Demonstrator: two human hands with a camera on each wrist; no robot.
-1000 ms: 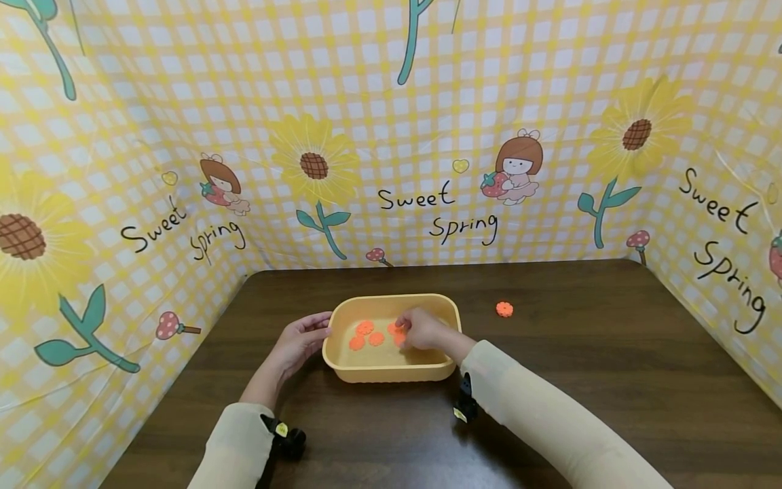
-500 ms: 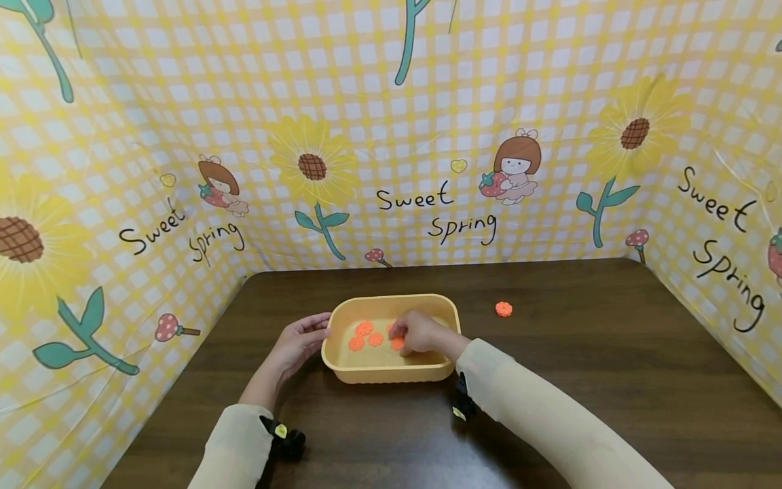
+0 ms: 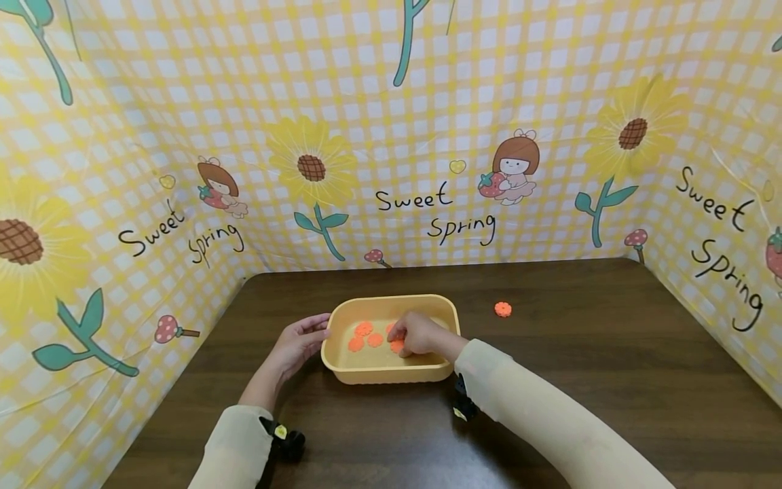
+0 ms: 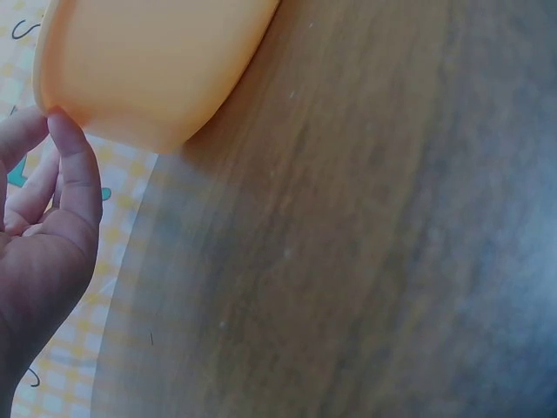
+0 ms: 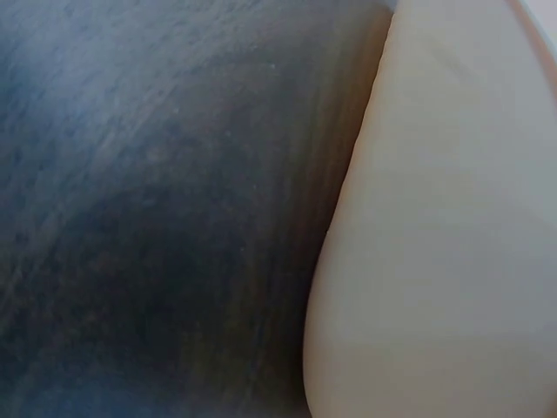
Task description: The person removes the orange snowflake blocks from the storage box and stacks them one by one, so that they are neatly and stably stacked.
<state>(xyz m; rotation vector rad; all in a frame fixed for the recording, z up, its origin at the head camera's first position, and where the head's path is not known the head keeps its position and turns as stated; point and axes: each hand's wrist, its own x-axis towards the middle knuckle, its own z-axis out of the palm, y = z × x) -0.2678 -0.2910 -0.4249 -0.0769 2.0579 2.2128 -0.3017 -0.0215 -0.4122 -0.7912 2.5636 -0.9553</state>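
Right hand (image 3: 420, 334) curls over orange flower-shaped discs (image 3: 365, 335) inside the yellow plastic tub (image 3: 391, 372), left hand (image 3: 299, 341) spread against its side, one disc (image 3: 503, 310) left on the counter (image 3: 580, 353).

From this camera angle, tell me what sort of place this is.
Probably a small staged tabletop booth, not a lived-in room: a dark wooden table walled on three sides by a yellow checked "Sweet Spring" sunflower backdrop, with only a yellow tub and orange flower pieces out.
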